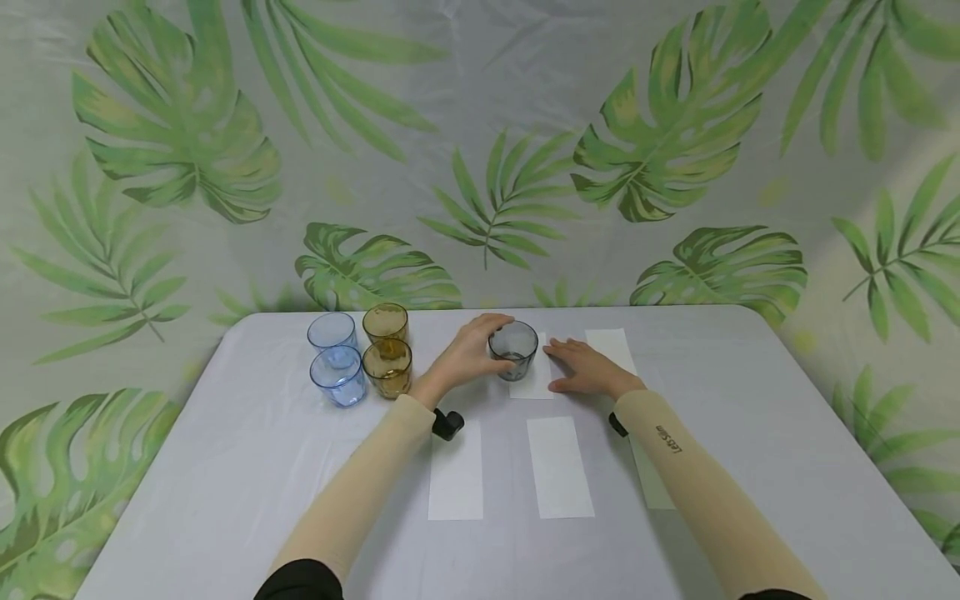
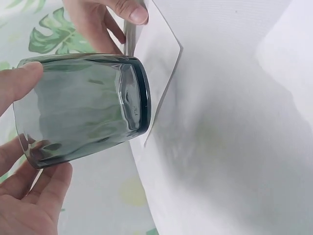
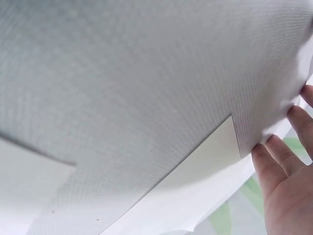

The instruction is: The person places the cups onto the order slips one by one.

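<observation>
A clear grey glass [image 1: 513,354] is upright over a white paper strip [image 1: 531,390] near the back of the table. My left hand [image 1: 468,354] grips this glass by its rim and side, thumb and fingers on opposite sides, as the left wrist view also shows. Whether the glass base [image 2: 139,98] touches the paper is hard to tell. Just right of that strip, my right hand [image 1: 588,367] rests with spread fingers on the tablecloth, its thumb [image 2: 134,12] at the strip's edge. It holds nothing.
Two blue glasses [image 1: 337,379] and two amber glasses [image 1: 387,371] stand close together at the back left. More white paper strips lie on the table, such as the front left strip [image 1: 456,483], the front middle strip [image 1: 561,471] and the back right strip [image 1: 611,346].
</observation>
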Available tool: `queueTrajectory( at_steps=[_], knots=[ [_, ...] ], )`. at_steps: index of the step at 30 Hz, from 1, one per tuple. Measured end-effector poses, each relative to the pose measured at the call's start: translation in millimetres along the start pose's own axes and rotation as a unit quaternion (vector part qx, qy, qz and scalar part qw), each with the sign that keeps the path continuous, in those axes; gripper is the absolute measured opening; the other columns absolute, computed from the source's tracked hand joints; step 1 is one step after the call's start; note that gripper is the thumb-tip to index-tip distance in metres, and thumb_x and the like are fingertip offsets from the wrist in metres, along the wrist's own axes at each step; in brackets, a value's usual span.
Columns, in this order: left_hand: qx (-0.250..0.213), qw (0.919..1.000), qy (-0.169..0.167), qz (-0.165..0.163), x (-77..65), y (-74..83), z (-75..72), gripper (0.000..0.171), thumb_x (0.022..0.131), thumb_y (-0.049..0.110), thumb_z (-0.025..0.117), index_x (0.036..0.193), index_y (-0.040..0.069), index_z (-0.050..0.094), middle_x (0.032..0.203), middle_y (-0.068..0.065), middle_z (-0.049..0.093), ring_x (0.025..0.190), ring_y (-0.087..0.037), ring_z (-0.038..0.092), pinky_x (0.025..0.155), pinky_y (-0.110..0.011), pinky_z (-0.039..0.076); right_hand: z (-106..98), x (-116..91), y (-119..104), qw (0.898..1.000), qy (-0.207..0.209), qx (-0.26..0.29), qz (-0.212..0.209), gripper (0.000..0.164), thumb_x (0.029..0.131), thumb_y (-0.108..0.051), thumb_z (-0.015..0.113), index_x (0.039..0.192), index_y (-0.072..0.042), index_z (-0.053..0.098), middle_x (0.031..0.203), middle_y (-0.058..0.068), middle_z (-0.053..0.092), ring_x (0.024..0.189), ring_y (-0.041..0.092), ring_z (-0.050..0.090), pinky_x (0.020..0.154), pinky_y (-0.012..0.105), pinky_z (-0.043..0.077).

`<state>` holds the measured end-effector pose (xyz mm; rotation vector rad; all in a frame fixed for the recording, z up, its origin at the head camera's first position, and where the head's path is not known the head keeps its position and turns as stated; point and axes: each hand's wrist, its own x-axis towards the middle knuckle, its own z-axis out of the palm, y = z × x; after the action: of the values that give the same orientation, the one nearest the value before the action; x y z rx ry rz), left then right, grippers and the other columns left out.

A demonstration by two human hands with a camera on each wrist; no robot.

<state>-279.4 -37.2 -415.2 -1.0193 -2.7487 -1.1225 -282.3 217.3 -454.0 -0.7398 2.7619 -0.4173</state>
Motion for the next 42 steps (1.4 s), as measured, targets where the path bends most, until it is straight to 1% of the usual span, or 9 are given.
queueTrajectory(
  at_steps=[6,11,16,22,31,38,42],
  knots=[
    [-0.012,0.9999,0.000,0.000,5.3,-2.0,8.8,0.071,0.080,0.019,0.080,0.139,0.002,0.046,0.140,-0.012,0.045,0.119,-0.027,0.049,0.098,-0.037,0.044,-1,0,0,1.000,-0.001,-0.002,-0.003,0.074,0.089,-0.036,0.067,0.144,0.004,0.037,0.150,0.026,0.028,0.136,0.047,0.021,0.110,0.058,0.021],
    [-0.012,0.9999,0.006,0.002,11.1,-1.7,15.4,0.071,0.078,0.018,0.081,0.138,0.002,0.047,0.139,-0.013,0.047,0.123,-0.026,0.047,0.101,-0.036,0.042,-2,-1,0,1.000,0.002,0.001,-0.008,0.074,0.089,-0.036,0.067,0.143,0.006,0.037,0.149,0.027,0.028,0.136,0.048,0.021,0.111,0.057,0.020],
    [-0.008,0.9999,0.011,0.000,17.2,-2.2,23.1,0.071,0.078,0.018,0.081,0.137,0.001,0.048,0.139,-0.013,0.047,0.128,-0.027,0.043,0.106,-0.038,0.037,-1,1,1,1.000,0.013,0.008,-0.020,0.077,0.088,-0.034,0.069,0.144,0.006,0.035,0.148,0.026,0.030,0.135,0.050,0.023,0.110,0.058,0.021],
    [0.003,0.9999,0.013,-0.003,22.1,-1.9,30.8,0.071,0.077,0.018,0.082,0.137,0.001,0.048,0.139,-0.013,0.048,0.128,-0.027,0.042,0.107,-0.038,0.036,-1,0,2,0.999,0.022,0.013,-0.027,0.079,0.087,-0.032,0.071,0.145,0.007,0.033,0.147,0.024,0.033,0.133,0.051,0.025,0.110,0.058,0.021],
    [0.004,0.9996,0.004,-0.027,24.8,-0.6,33.9,0.072,0.080,0.021,0.080,0.141,0.004,0.045,0.142,-0.010,0.044,0.131,-0.025,0.040,0.107,-0.037,0.035,0,0,2,0.999,0.018,0.016,-0.022,0.079,0.088,-0.031,0.070,0.146,0.005,0.031,0.147,0.023,0.034,0.133,0.051,0.024,0.110,0.059,0.020],
    [-0.001,0.9991,-0.008,-0.040,25.2,-1.2,35.0,0.075,0.082,0.024,0.078,0.143,0.004,0.041,0.145,-0.011,0.041,0.134,-0.026,0.036,0.108,-0.039,0.034,1,1,3,1.000,0.017,0.002,-0.023,0.079,0.089,-0.034,0.069,0.146,0.006,0.031,0.148,0.024,0.033,0.134,0.051,0.023,0.111,0.058,0.018],
    [0.002,0.9987,-0.014,-0.050,24.4,-0.6,35.0,0.076,0.083,0.025,0.077,0.145,0.006,0.039,0.147,-0.010,0.038,0.135,-0.027,0.034,0.109,-0.039,0.032,1,0,2,1.000,0.018,0.006,-0.023,0.079,0.089,-0.034,0.069,0.145,0.007,0.031,0.147,0.025,0.033,0.134,0.051,0.023,0.110,0.059,0.018]
  ],
)
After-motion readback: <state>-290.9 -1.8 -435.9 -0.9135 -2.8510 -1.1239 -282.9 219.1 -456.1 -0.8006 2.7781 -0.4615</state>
